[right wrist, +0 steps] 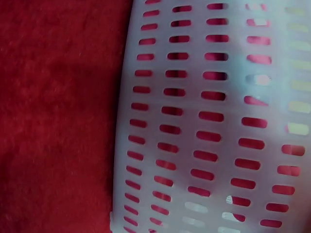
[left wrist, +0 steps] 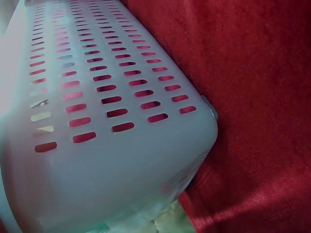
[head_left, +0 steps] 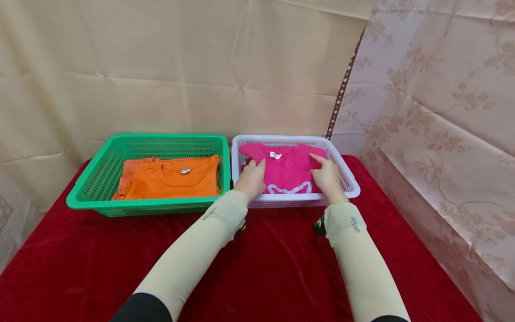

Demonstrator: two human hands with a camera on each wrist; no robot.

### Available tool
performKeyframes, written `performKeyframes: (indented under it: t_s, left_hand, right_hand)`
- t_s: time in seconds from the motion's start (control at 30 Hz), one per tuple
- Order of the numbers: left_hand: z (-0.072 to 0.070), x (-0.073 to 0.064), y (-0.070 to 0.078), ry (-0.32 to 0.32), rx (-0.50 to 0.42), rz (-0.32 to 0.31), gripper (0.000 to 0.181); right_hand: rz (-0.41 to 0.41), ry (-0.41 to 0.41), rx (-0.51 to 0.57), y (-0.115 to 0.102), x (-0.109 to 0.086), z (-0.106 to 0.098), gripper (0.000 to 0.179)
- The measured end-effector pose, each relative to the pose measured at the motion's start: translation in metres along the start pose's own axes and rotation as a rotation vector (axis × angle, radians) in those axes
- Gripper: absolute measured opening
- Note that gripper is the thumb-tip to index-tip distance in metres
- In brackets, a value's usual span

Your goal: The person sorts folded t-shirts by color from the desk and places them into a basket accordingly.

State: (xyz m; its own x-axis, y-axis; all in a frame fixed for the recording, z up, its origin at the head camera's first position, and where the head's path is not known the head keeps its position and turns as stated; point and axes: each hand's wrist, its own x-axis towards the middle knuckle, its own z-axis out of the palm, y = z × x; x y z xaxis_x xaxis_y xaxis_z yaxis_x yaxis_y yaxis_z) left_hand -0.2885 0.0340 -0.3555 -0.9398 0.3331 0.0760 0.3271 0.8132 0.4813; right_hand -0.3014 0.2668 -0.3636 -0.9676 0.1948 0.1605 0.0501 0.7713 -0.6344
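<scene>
A folded pink T-shirt (head_left: 287,167) with a white neck label and a pale printed outline lies in the white basket (head_left: 350,183). My left hand (head_left: 251,179) reaches over the basket's front rim and touches the shirt's left side. At the shirt's right side is my right hand (head_left: 327,176), its index finger and thumb stretched out over the fabric. Both wrist views look at the basket's slotted outer wall (left wrist: 121,160), with pink showing through the slots. The hands themselves are hidden there.
Left of the white basket stands a green basket (head_left: 86,190) holding folded orange shirts (head_left: 177,181). Both baskets sit on a table with a dark red cloth (head_left: 277,264). A beige curtain (head_left: 161,67) hangs behind, and a flowered curtain (head_left: 442,112) on the right.
</scene>
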Motion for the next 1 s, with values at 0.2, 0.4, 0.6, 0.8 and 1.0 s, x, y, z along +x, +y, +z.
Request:
performKeyframes:
  t_s: [0.2,0.4,0.6,0.8,1.0]
  left_hand:
    - [0.003,-0.002,0.0,0.01,0.005,-0.022,0.067]
    - [0.006,-0.004,0.002,0.06,-0.014,-0.06,0.072]
    - [0.005,-0.005,0.001,0.095,0.085,0.014,0.061]
    - [0.001,-0.017,0.0,0.046,0.184,0.057,0.059]
    - [-0.023,-0.038,0.001,0.044,0.187,0.113,0.065]
  right_hand:
    - [0.007,-0.069,-0.117,0.001,0.003,0.001,0.057]
    - [0.006,-0.066,-0.183,-0.001,0.001,0.0,0.057]
    - [0.044,-0.004,-0.238,-0.003,-0.001,0.001,0.054]
    - [0.035,0.132,-0.133,-0.003,-0.009,0.002,0.05]
    - [-0.104,0.207,-0.05,-0.005,-0.013,-0.002,0.046]
